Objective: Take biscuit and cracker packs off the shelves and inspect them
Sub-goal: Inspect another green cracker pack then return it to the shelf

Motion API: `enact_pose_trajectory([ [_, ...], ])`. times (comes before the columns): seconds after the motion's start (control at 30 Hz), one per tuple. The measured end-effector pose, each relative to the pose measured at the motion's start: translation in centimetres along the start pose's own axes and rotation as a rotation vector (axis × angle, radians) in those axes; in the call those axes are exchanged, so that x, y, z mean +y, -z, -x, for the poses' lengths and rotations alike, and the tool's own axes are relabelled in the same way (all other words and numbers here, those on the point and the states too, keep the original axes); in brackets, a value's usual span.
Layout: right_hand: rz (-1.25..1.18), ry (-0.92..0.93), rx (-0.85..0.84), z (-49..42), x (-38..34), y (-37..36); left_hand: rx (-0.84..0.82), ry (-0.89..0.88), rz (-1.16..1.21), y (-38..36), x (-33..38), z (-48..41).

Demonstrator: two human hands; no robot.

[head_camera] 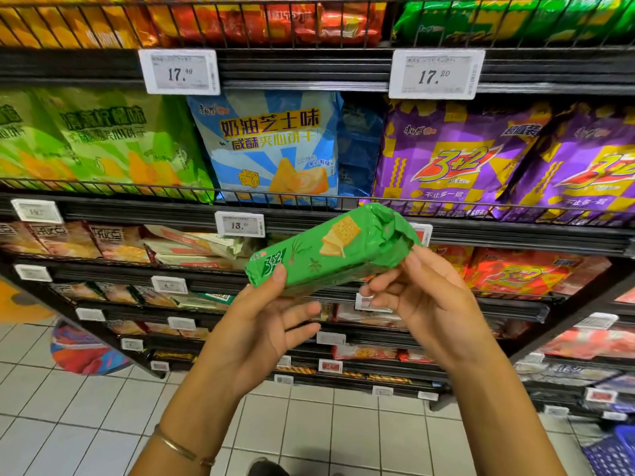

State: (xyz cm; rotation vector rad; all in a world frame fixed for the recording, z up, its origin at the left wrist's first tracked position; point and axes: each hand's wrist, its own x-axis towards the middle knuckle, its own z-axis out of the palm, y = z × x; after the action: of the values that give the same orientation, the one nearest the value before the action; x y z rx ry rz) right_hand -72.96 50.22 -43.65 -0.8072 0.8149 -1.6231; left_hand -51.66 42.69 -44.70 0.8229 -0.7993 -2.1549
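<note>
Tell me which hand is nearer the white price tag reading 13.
Left. The left hand holds the green cracker pack just below the white price tag; the right hand pinches the pack's other end, farther right.

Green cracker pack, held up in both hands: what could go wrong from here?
1. The left hand seems to hold the green cracker pack mostly by the thumb, with two fingers loose below it. The tilted pack might slip onto the tiled floor and the crackers could break.
2. The right hand pinches the crumpled end fold. Tugging there could tear the wrapper.
</note>
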Motion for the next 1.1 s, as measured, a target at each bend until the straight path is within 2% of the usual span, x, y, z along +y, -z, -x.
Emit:
enact_pose_trajectory([
  [0.17,-0.001,0.054,-0.008,0.1,-0.5,-0.4,-0.043,0.025,0.048,0.0,-0.3,0.5],
  [0.4,-0.041,0.055,-0.049,0.0,-0.2,-0.6,-0.011,-0.222,-0.071,0.5,0.6,0.6],
  [0.57,-0.021,0.05,0.051,-0.5,0.1,-0.6,-0.104,-0.338,-0.112,0.3,1.2,1.1],
  [0.7,-0.102,-0.051,0.109,-0.7,0.4,-0.3,-0.137,-0.415,-0.131,-0.1,1.2,1.4],
  [0.9,-0.085,-0.254,0.161,-0.7,1.5,-0.3,-0.038,-0.434,-0.158,-1.4,0.8,1.6],
  [1.1,-0.061,-0.269,0.113,-1.0,1.5,-0.1,-0.04,-0.396,-0.167,-1.3,1.1,1.4],
])
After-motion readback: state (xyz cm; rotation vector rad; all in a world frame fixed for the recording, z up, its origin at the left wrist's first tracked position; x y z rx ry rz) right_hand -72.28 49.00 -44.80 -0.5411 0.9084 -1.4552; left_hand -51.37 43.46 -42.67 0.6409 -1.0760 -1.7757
